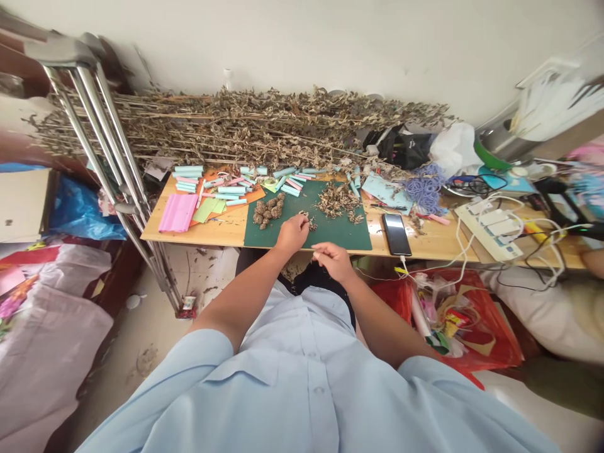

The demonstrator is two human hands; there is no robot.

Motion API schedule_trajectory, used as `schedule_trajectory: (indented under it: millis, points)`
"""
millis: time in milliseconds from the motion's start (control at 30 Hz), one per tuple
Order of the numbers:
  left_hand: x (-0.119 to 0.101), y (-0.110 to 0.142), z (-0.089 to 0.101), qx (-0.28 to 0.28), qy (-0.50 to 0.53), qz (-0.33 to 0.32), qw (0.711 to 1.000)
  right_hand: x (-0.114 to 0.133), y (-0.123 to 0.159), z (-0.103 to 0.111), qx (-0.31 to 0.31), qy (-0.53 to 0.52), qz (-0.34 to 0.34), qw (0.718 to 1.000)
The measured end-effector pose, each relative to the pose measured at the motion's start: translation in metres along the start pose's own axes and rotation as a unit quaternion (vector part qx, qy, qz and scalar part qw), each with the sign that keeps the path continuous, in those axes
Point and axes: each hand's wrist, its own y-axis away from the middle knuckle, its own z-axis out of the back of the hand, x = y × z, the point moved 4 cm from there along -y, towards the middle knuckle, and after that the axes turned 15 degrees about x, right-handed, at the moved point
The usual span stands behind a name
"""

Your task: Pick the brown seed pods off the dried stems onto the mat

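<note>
My left hand (293,231) is closed over the near part of a green cutting mat (302,202), fingertips pinched together at a small bit of dried leaves (312,224). Just off the mat's front edge, my right hand (333,260) is curled with thumb and fingers together; whatever is in them is too small to make out. Several brown balls of crumpled dried leaves (268,211) sit in a cluster on the mat's left side. A loose heap of dried leaves (337,200) lies on its right side.
Bundled dried stalks (245,126) line the wall behind. Light-blue and pink paper rolls (231,190) lie left of the mat, a phone (396,234) with a cable to its right. Farther right are purple cord (425,189) and a power strip (491,229). Metal crutches (101,132) stand left.
</note>
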Motion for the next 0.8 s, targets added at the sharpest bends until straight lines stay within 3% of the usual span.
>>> schedule_trajectory:
  millis: [200,433,533,633,800]
  points:
    - [0.001,0.001,0.0,0.002,-0.001,-0.009,1.0,-0.008,0.018,-0.017,0.088,0.257,0.042,0.962]
    - [0.0,0.001,0.001,-0.001,-0.004,-0.021,1.0,-0.012,0.02,-0.021,0.094,0.303,0.052,0.947]
    - [-0.001,0.002,0.001,0.003,-0.008,-0.031,0.999,0.001,0.017,0.001,0.0,0.322,0.073,0.944]
    - [0.002,0.001,-0.001,0.006,-0.008,-0.034,0.999,0.013,0.008,0.045,-0.171,0.389,0.03,0.905]
    - [0.005,-0.001,-0.003,0.01,-0.015,-0.019,1.0,0.014,-0.016,0.098,-0.23,0.504,-0.118,0.824]
